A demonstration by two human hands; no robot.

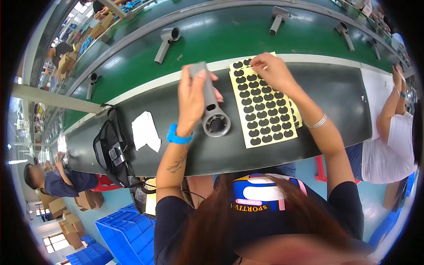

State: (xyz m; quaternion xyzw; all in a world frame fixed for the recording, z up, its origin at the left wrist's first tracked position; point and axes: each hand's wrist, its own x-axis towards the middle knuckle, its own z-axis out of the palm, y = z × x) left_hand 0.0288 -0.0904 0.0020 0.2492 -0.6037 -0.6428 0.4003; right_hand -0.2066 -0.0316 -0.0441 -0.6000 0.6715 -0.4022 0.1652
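gray device in left grip

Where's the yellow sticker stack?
In the head view, the stack lies on the dark table, right of the held grey device, right hand over its far end.

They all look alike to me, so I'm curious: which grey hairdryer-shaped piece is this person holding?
The grey piece in the left hand, above the black tabletop; the other grey pieces nearby lie on the green belt.
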